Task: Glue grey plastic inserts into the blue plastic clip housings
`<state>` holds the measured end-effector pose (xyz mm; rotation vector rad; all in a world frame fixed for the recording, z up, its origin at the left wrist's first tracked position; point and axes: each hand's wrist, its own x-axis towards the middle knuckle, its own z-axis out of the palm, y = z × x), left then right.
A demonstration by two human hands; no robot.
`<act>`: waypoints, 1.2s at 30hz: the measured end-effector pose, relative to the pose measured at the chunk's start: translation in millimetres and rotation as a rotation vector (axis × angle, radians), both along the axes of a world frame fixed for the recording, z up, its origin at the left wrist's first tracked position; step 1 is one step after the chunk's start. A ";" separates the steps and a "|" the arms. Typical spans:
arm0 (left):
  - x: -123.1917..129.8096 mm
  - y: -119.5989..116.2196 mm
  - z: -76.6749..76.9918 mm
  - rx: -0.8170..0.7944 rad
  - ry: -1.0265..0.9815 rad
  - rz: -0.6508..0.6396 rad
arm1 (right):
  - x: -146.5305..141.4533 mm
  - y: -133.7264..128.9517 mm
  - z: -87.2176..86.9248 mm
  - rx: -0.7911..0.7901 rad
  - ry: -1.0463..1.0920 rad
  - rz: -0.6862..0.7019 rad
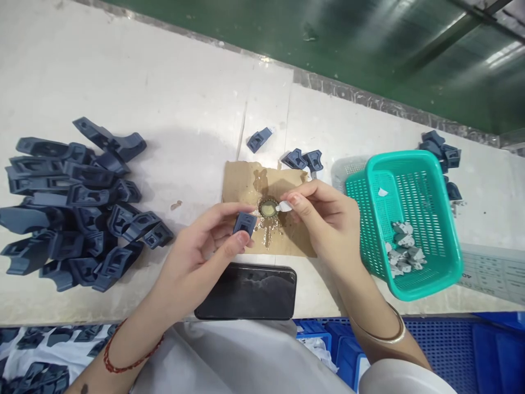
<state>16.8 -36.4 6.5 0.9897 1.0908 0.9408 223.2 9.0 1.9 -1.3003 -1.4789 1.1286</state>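
My left hand [211, 246] holds a dark blue plastic part [245, 224] between thumb and fingers, its hollow side facing up. In my right hand [324, 219] a small white piece [284, 206] is pinched between thumb and forefinger, its tip at the edge of a small round dish [268, 208] of yellowish liquid. The dish sits on a brown cardboard piece [241, 180] wet with drips. Just behind the cardboard lie two dark blue parts [295, 158], and another one [259, 140] with a white tip is farther back.
Many dark blue parts [82, 202] are piled at the left. A green basket [454, 246] with small grey pieces [404, 251] stands at the right. A black phone [250, 293] lies at the front edge. Blue crates [443, 350] are below.
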 end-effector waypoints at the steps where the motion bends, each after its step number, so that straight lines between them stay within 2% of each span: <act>1: -0.3 0.1 0.0 0.008 -0.010 0.004 | -0.2 0.7 0.0 -0.010 0.026 -0.010; 5: 0.4 -1.8 -2.0 0.139 0.039 0.056 | -0.4 2.2 -0.1 -0.023 0.070 -0.043; 8: 1.7 -4.5 -4.1 0.322 0.208 0.114 | 0.2 2.7 -0.9 -0.011 0.086 -0.057; 10: 1.8 -5.4 -4.4 0.365 0.314 0.140 | 0.9 2.9 -1.5 -0.013 0.084 -0.069; 12: 0.8 -4.7 -3.2 0.303 0.310 0.145 | 1.6 2.9 -1.7 -0.023 0.079 -0.079; 17: -3.0 1.5 1.1 0.012 0.125 0.094 | 2.6 2.7 -2.4 -0.051 0.105 -0.078; 22: -5.5 6.0 0.0 -0.051 -0.053 0.076 | 3.2 3.0 -4.9 -0.093 0.174 -0.065; 27: -10.0 8.5 -1.8 -0.154 -0.214 -0.057 | 2.1 3.3 -4.7 -0.166 0.261 -0.049; 31: -9.4 7.9 -3.6 -0.076 -0.203 0.050 | 1.4 3.0 -3.5 -0.204 0.302 -0.046; 33: -7.6 7.2 -2.8 -0.094 -0.228 0.090 | 1.3 2.8 -3.4 -0.208 0.315 -0.039; 36: -5.4 7.5 0.9 -0.174 -0.273 0.038 | 1.0 2.2 -3.9 -0.183 0.308 -0.024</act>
